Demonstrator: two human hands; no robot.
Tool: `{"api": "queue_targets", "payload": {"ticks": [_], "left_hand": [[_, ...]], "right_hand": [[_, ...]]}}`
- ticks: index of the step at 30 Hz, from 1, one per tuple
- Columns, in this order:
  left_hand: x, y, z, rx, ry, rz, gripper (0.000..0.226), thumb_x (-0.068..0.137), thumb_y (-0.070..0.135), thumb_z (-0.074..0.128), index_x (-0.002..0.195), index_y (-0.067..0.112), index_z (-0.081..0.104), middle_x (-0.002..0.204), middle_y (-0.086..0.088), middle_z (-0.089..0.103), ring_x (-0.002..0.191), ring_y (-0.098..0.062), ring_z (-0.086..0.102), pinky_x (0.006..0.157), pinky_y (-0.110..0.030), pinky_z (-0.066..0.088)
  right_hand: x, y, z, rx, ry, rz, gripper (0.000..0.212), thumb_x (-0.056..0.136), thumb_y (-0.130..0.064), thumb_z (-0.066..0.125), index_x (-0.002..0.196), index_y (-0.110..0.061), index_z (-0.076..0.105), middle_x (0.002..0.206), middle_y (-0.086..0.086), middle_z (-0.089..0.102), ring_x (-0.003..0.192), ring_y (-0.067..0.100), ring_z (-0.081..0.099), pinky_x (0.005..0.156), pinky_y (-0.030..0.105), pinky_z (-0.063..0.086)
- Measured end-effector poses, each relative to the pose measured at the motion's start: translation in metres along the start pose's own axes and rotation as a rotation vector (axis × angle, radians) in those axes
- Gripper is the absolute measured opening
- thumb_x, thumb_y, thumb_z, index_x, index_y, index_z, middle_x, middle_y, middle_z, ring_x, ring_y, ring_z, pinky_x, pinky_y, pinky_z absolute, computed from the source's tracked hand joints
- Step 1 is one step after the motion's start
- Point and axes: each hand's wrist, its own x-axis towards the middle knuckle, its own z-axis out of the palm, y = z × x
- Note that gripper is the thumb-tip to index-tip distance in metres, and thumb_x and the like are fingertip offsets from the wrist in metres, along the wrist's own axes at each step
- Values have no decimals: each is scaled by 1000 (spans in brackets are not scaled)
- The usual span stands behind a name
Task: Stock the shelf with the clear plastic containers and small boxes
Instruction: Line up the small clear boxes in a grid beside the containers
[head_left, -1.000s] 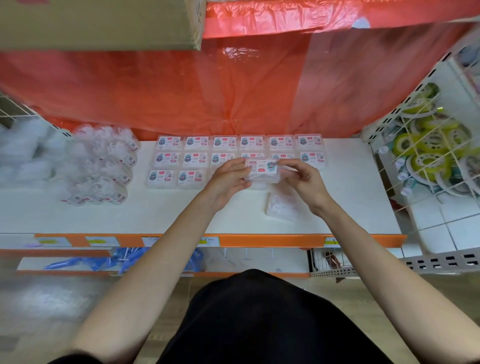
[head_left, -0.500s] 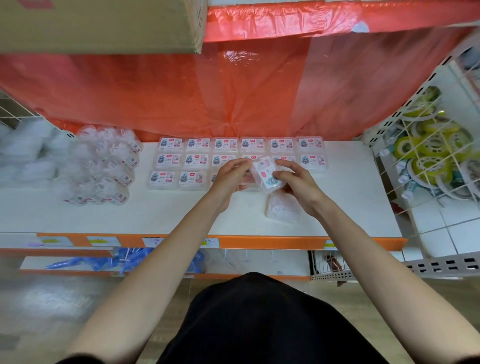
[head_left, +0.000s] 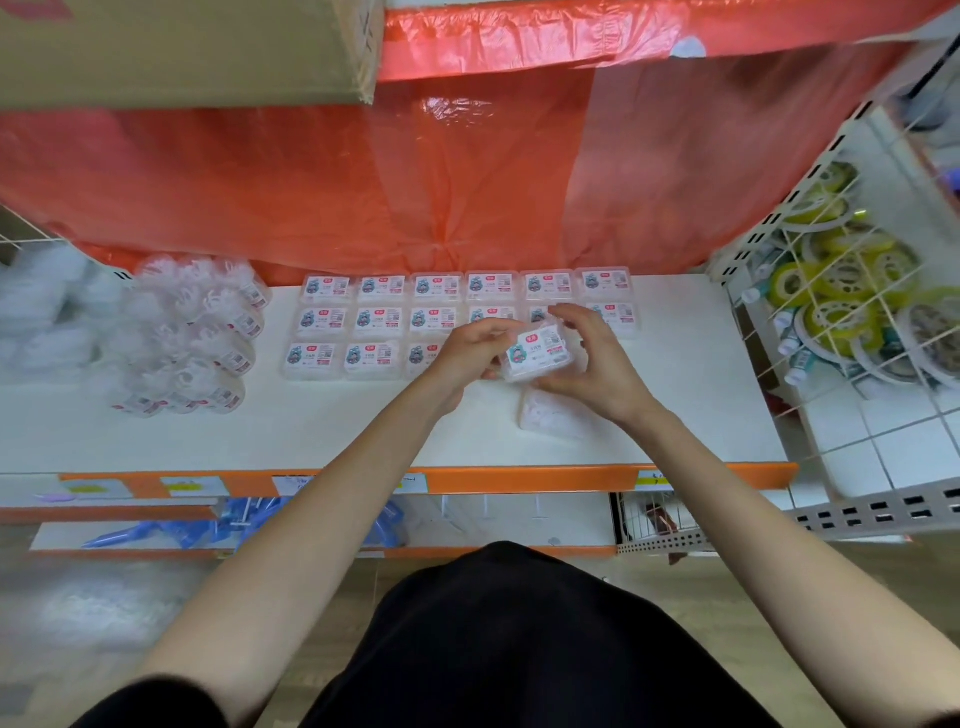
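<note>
A small clear box (head_left: 540, 354) with a white-and-pink label is held just above the white shelf (head_left: 322, 431), label up and slightly tilted. My left hand (head_left: 470, 353) pinches its left end and my right hand (head_left: 592, 364) curls round its right side. Behind the hands, several identical boxes (head_left: 382, 322) lie in three neat rows on the shelf. Another clear box (head_left: 545, 418) lies loose on the shelf just below my right hand.
Round clear plastic containers (head_left: 197, 338) are piled at the shelf's left. Red plastic sheeting (head_left: 467, 182) hangs behind the shelf, under a cardboard box (head_left: 182, 47). A wire rack (head_left: 857, 322) with yellow-green rolls stands at the right. The shelf's front edge is orange (head_left: 519, 478).
The held box was turned in both hands, tipped steeply half a second ago, and now lies nearly flat with its label facing up, a little further right.
</note>
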Motion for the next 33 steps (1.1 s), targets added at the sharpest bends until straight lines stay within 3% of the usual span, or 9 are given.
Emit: {"api": "queue_targets", "payload": {"ticks": [2, 5, 9, 11, 14, 18, 26, 29, 33], "left_hand": [[1, 1, 1, 12, -30, 1, 22, 99, 17, 54, 117, 21, 67, 110, -4, 68, 92, -16, 61, 76, -27, 47], [1, 0, 5, 96, 69, 77, 24, 100, 20, 54, 121, 17, 64, 118, -6, 65, 99, -16, 61, 75, -19, 48], [-1, -26, -2, 858, 318, 368, 39, 101, 29, 47, 137, 18, 51, 144, -4, 47, 134, -24, 39, 108, -36, 27], [-6, -41, -5, 1006, 256, 407, 42, 102, 30, 43, 142, 20, 46, 154, -4, 36, 142, -25, 27, 114, -39, 16], [-11, -61, -4, 1147, 160, 347, 49, 103, 38, 37, 150, 24, 34, 162, -5, 17, 149, -27, 9, 119, -44, 3], [-11, -71, -3, 1185, 95, 248, 55, 103, 44, 32, 154, 28, 19, 164, -4, 2, 150, -26, -4, 120, -45, -5], [-12, -73, -2, 1200, 109, 257, 55, 104, 44, 30, 155, 29, 16, 164, -3, 1, 150, -25, -5, 120, -46, -5], [-11, -75, -3, 1212, 121, 265, 55, 103, 45, 31, 154, 29, 16, 164, -3, 2, 150, -25, -4, 120, -45, -4], [-11, -76, -3, 1208, 135, 275, 55, 103, 45, 32, 154, 30, 18, 164, -2, 4, 150, -24, -3, 120, -45, -4]], "right_hand": [[2, 1, -5, -121, -16, -86, 70, 68, -22, 89, 129, -12, 57, 130, 2, 58, 119, 18, 51, 104, 38, 41], [2, 6, -9, -183, 19, -102, 60, 69, -30, 88, 121, -14, 63, 122, 3, 64, 113, 21, 57, 98, 32, 42], [-3, 17, -10, -310, 268, 35, 56, 70, -33, 86, 118, -16, 65, 122, 2, 65, 111, 28, 54, 91, 31, 34], [-5, 23, -11, -349, 299, 134, 56, 71, -34, 85, 120, -16, 64, 122, 2, 65, 110, 29, 50, 88, 29, 31], [-5, 31, -8, -345, 190, 189, 57, 73, -32, 85, 122, -15, 62, 123, 5, 63, 111, 29, 50, 93, 34, 39], [-5, 37, 1, -333, 122, 211, 57, 74, -34, 84, 123, -16, 60, 126, 5, 60, 115, 28, 50, 97, 38, 44], [-2, 38, 11, -317, 41, 245, 50, 84, -36, 74, 127, -17, 58, 149, 7, 39, 134, 26, 42, 112, 38, 35], [-12, 33, 10, -430, 97, 94, 41, 89, -43, 66, 122, -19, 65, 146, 6, 47, 130, 26, 45, 108, 38, 35], [-21, 30, 16, -516, -15, 26, 54, 93, -53, 44, 126, -17, 65, 142, 3, 54, 129, 25, 46, 106, 39, 34]]}}
